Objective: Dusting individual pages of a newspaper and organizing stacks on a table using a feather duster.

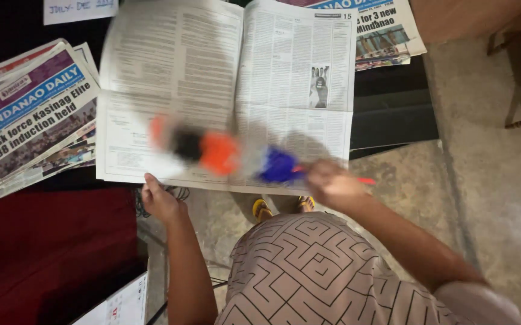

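The right hand (328, 182) is clenched around the red handle of a feather duster (218, 150). The duster's blurred orange, black, white and blue feathers lie across the lower half of an open newspaper (230, 78). The left hand (159, 201) pins the near edge of that newspaper, fingers on the paper. The newspaper lies on a dark bench (393, 114), overhanging its near edge. A stack of newspapers (31, 114) sits just beside it on the left; more papers (387, 30) lie at the far right. Bare concrete floor (495, 180) lies open to the right.
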